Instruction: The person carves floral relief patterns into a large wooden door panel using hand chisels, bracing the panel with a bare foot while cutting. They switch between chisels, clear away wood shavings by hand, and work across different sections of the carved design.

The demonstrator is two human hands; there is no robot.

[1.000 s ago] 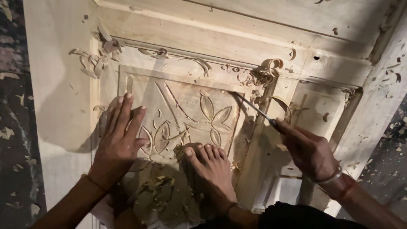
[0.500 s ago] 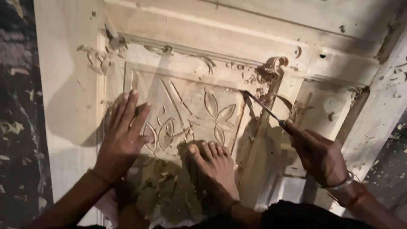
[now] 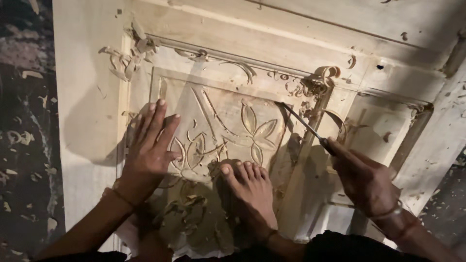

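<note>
A pale wooden door panel (image 3: 228, 92) lies flat, carved with leaf and petal shapes (image 3: 257, 128). My left hand (image 3: 151, 145) rests flat on the carved square, fingers spread, at its left side. My right hand (image 3: 364, 179) grips a thin metal chisel (image 3: 303, 123) whose tip points up and left at the right edge of the carved square. My bare foot (image 3: 250, 191) presses on the lower part of the carving between the two hands.
Curled wood shavings (image 3: 323, 77) lie along the moulding at the upper right and at the upper left corner (image 3: 128, 56). Dark floor littered with chips (image 3: 22, 145) runs along the left; more shows at the lower right (image 3: 446, 213).
The view has shifted, so the panel sits further right and lower in the frame. My right hand with the chisel has drawn slightly down and right. Left hand and foot stay planted.
</note>
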